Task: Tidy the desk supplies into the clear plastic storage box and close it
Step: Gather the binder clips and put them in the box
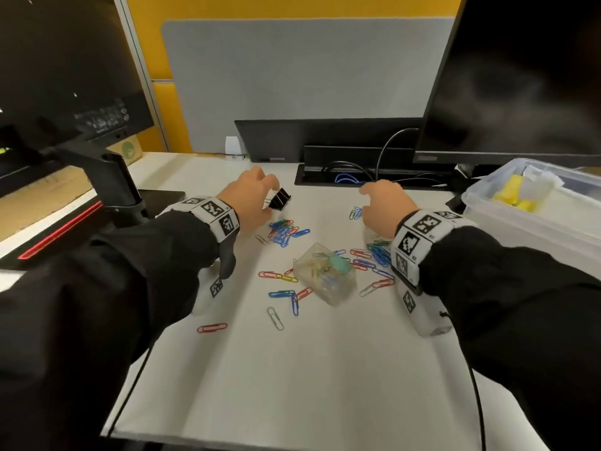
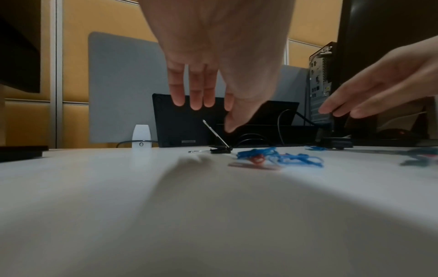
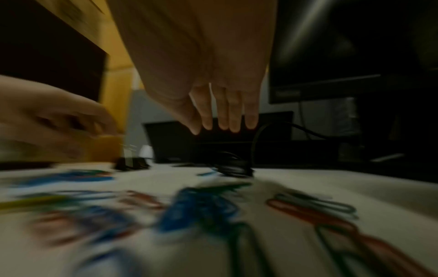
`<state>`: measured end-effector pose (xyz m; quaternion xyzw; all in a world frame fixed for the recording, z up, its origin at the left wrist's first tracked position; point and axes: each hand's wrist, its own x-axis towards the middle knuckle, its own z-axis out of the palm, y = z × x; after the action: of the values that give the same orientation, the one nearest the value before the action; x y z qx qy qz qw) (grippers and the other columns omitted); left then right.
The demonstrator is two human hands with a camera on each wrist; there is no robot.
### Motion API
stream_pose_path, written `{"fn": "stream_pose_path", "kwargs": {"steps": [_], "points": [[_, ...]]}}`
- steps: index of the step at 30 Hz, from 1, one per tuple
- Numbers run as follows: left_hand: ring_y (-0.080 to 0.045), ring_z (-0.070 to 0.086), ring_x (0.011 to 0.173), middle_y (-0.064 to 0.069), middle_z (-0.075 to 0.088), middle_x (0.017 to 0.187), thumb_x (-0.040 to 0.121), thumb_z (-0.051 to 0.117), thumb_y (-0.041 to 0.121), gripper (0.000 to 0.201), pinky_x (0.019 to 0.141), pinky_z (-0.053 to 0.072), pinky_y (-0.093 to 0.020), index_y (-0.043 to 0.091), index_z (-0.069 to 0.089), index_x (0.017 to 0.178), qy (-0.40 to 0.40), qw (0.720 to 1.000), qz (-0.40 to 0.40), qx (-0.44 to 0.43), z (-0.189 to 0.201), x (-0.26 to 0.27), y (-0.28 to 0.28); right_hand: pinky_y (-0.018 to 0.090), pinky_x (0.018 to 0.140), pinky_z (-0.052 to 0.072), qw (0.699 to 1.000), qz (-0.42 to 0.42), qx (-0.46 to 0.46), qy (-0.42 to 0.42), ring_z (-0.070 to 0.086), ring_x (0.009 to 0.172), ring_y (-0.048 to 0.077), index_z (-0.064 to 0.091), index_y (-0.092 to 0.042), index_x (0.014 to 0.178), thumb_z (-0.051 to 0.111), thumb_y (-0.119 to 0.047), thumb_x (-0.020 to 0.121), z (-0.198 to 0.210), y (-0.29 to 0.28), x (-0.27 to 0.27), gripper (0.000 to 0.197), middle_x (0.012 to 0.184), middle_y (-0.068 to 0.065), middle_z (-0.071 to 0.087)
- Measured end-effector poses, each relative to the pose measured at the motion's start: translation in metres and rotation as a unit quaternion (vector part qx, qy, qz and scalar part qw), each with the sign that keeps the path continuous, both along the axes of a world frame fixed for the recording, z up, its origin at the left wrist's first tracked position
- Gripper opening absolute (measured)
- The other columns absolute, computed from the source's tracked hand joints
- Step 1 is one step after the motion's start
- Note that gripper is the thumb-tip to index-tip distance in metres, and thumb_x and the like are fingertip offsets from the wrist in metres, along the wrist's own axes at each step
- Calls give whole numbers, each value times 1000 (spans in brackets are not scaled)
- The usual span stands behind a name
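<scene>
Early stage: we reach our left hand [image 1: 247, 197], grip spread, over the black metal binder clip [image 1: 280, 199]; right hand [image 1: 383, 203] spread, empty; coloured wire paper clips [image 1: 286, 232] litter the white desk [image 1: 292, 369]; clear plastic storage box [image 1: 533, 219] unlidded.

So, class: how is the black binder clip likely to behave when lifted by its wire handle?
The binder clip looks small, so probably light. Its wire handle stands raised and likely pivots, so the body may swing. The left hand reaches that handle; thin wire could slip.
</scene>
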<state>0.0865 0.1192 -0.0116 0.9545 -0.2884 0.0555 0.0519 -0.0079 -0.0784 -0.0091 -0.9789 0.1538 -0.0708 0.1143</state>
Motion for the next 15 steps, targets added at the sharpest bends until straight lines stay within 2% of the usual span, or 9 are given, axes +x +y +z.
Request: {"fn": "stream_pose_path", "kwargs": {"steps": [4,10,11,13,15], "points": [[-28,44,118,-11,36,136,80,63,2,59,92,44,-35,18,40,132,-1,999,28,33,-1,21,-8,41,102,40,999,-11,-24,29,45,124,32,43,-5,132,47,-17,92,-16,-14,29,42,136,15,43],[-29,30,135,-6,16,154,77,65,-3,80,103,38,-40,25,30,142,13,993,-9,116,-2,43,-20,37,92,45,993,-13,-45,106,57,109,30,50,-9,123,52,-38,89,-29,-19,47,45,121,12,59],[-29,31,136,-6,17,155,78,65,-3,79,105,37,-39,24,31,143,27,991,-18,133,-2,45,-22,36,89,45,992,-10,-48,114,57,108,29,53,-8,120,52,-38,89,-29,-20,51,43,120,12,60],[-29,38,132,-9,31,149,80,63,-3,71,105,37,-37,20,35,141,51,987,-27,152,-5,48,-25,34,87,46,992,-10,-58,113,59,105,28,59,-7,113,52,-31,90,-28,-20,54,34,117,12,63],[-30,45,124,-13,44,137,83,60,0,60,102,39,-34,16,41,138,48,988,-12,145,-4,47,-27,34,90,47,993,-17,-57,106,59,108,29,61,-4,114,53,-19,91,-26,-21,56,29,118,13,62]]}}
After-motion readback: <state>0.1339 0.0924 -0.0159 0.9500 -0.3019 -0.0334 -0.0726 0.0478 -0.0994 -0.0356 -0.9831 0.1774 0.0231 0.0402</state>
